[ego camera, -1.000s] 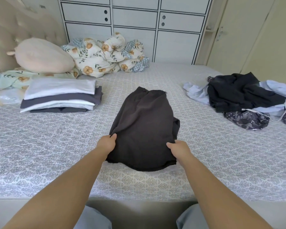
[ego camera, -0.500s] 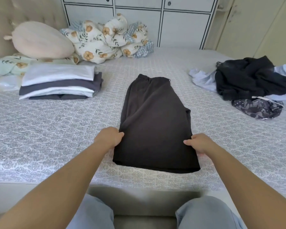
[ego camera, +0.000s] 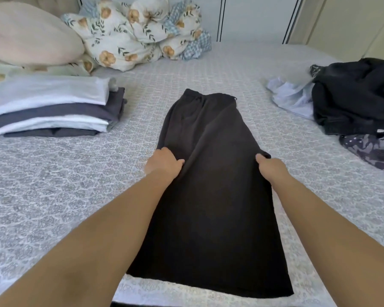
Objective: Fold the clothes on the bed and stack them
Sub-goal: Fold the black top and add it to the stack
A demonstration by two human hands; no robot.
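On the bed [ego camera: 53, 187], long dark garment [ego camera: 211, 196] spread flat, soft and limp, both side edges pinched midway by left hand [ego camera: 163, 166] and right hand [ego camera: 272, 168]; best gripped there for folding.

Both arms bare, extended fwd, converging slightly. L hand [ego camera: 163, 161] knuckles up, fingers curled under, thumb pointing inward. R hand [ego camera: 269, 166] likewise curled, thumb toward L. Hands level w/ each other, well apart, both closed in pinch grip.
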